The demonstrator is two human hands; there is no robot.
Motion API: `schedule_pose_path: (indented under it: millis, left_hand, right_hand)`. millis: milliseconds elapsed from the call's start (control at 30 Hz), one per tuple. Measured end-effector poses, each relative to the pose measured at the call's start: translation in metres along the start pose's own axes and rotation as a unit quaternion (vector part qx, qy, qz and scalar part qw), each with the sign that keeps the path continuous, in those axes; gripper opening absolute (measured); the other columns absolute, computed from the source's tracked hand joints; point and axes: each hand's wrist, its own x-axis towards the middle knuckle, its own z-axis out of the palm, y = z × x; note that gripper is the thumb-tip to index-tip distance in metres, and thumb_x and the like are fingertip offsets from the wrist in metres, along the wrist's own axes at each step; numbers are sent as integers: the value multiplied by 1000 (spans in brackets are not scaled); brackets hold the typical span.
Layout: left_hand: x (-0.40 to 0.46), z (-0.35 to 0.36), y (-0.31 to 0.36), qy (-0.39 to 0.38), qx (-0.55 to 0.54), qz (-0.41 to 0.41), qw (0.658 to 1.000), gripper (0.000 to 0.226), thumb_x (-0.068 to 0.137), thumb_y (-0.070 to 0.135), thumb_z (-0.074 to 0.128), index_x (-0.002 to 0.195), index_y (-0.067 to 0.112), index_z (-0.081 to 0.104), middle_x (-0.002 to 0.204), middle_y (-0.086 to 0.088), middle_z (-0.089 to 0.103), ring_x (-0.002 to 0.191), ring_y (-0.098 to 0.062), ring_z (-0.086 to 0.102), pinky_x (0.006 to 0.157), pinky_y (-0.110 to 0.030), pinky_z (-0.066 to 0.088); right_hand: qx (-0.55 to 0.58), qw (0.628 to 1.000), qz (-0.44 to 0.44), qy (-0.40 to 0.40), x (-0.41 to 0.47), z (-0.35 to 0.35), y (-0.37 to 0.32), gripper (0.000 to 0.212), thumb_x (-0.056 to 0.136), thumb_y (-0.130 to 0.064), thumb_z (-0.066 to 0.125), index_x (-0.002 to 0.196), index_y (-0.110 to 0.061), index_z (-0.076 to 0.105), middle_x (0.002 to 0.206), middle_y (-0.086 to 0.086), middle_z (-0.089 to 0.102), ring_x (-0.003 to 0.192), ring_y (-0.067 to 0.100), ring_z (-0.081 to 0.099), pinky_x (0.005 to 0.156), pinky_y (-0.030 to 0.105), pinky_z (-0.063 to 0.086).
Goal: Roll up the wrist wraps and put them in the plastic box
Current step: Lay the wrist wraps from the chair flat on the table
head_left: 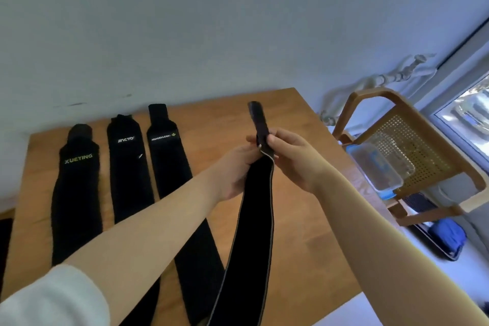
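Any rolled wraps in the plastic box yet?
No: the plastic box on the chair shows no black wrap; three wrist wraps lie flat on the table.

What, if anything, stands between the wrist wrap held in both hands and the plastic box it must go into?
Nothing visible blocks the way. The held wrap is gripped by the left hand and right hand above the table. The plastic box sits open on the chair to the right.

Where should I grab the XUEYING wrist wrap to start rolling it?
Take the XUEYING wrist wrap at its narrow far tab, coming from above. It lies flat and straight on the wooden table, apart from its neighbour, so that free end should lift and curl first.
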Motion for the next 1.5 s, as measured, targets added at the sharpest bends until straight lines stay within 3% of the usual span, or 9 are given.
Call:
schedule_pose_path:
  millis: [133, 267, 333, 500, 700, 867, 1200, 1367, 1500]
  left_hand:
    - [43, -54, -20, 163, 238, -60, 956, 36, 88, 43, 58, 112, 17, 64, 111, -8, 67, 104, -27, 62, 87, -41, 53]
    - [20, -115, -49, 256, 628, -166, 716, 95, 84, 50, 62, 152, 18, 4, 159, -10, -1, 146, -29, 7, 117, -42, 19]
    - [5, -132, -57, 246, 667, -193, 677, 106, 80, 57, 62, 151, 17, -6, 158, -11, -14, 146, -28, -4, 117, -39, 11]
    - [8, -154, -73, 224, 661, -182, 693, 112, 76, 60, 64, 151, 20, -9, 157, -7, -21, 146, -23, -11, 117, -38, 10]
    - [5, -155, -76, 227, 674, -173, 681, 110, 77, 60, 62, 150, 21, -10, 157, -7, -21, 146, -24, -12, 117, -38, 7]
    - [8, -151, -69, 230, 689, -185, 662, 108, 79, 60, 60, 151, 20, -9, 157, -8, -18, 146, -26, -9, 117, -39, 7]
    - [10, -131, -69, 278, 742, -182, 582, 104, 79, 60, 62, 152, 15, 3, 159, -11, -8, 146, -30, 4, 117, -41, 11]
    - [-4, -118, -82, 295, 707, -173, 619, 85, 89, 51, 53, 151, 13, 8, 159, -9, 6, 145, -25, 14, 116, -39, 16]
    - [-28, -112, -84, 334, 661, -113, 662, 72, 95, 41, 50, 151, 18, 12, 160, -4, 2, 146, -21, 11, 117, -36, 14]
  right_hand:
    - [-119, 989, -9, 88, 52, -10, 9, 13, 95, -19, 55, 106, -19, 63, 98, -2, 70, 91, 17, 66, 78, 30, 53]
    - [-245, 966, 17, 77, 116, -4, 33, 22, 96, -29, 53, 116, -17, 55, 108, -3, 64, 96, 15, 60, 78, 29, 51]
    - [-303, 951, 28, 55, 148, 6, 49, 23, 97, -30, 52, 113, -14, 53, 105, 0, 61, 92, 17, 58, 73, 29, 49]
    - [-370, 926, 47, 59, 220, 19, 80, 36, 98, -31, 50, 124, -6, 47, 113, 9, 58, 86, 19, 53, 68, 33, 45]
    - [-514, 853, -10, 94, 209, 34, 104, 61, 97, -27, 50, 149, -13, 21, 154, 11, 19, 140, 30, 21, 114, 43, 25]
    - [-634, 765, -11, -112, 115, 36, 130, 62, 99, -44, 37, 150, -15, 19, 159, 7, 8, 146, 27, 8, 118, 40, 13]
    - [-741, 616, 13, -265, 158, 18, 115, 103, 83, -67, 51, 152, -21, -10, 159, 4, -17, 147, 25, -13, 117, 47, -2]
    - [-739, 614, 20, -277, 132, 17, 113, 114, 77, -59, 67, 152, -17, -7, 159, 7, -14, 147, 27, -10, 118, 43, 4]
    - [-713, 668, 37, -209, 111, 37, 109, 102, 80, -50, 70, 152, -16, 6, 159, 10, -16, 147, 29, -3, 118, 45, 8]
